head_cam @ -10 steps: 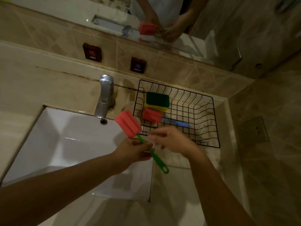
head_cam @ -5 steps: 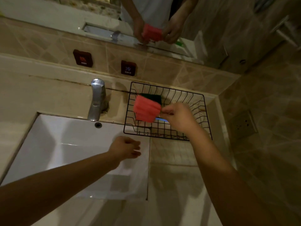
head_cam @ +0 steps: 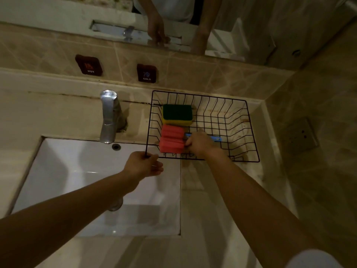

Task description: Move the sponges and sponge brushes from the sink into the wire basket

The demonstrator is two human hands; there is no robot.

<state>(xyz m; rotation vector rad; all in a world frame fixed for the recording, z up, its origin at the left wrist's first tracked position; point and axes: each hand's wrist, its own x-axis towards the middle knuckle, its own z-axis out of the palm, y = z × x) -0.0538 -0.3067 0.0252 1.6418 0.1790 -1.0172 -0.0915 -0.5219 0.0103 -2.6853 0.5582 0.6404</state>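
The black wire basket point(head_cam: 252, 132) stands on the counter to the right of the white sink point(head_cam: 58, 171). Inside it lie a green-and-yellow sponge point(head_cam: 177, 114) and a red sponge brush point(head_cam: 172, 131) with a blue handle. My right hand point(head_cam: 199, 145) reaches into the basket and is closed on a second red sponge brush point(head_cam: 171, 147), whose head rests just in front of the first. Its handle is hidden under my hand. My left hand point(head_cam: 143, 166) pinches the basket's near-left corner.
A metal faucet point(head_cam: 108, 117) rises behind the basin, beside the basket's left side. Hot and cold wall buttons point(head_cam: 146, 73) sit on the tiled backsplash under a mirror. A tiled wall closes off the right of the counter.
My right hand took the red brush from my left hand, carried it over the basket and lowered it inside. My left hand moved up from the sink to the basket's corner.
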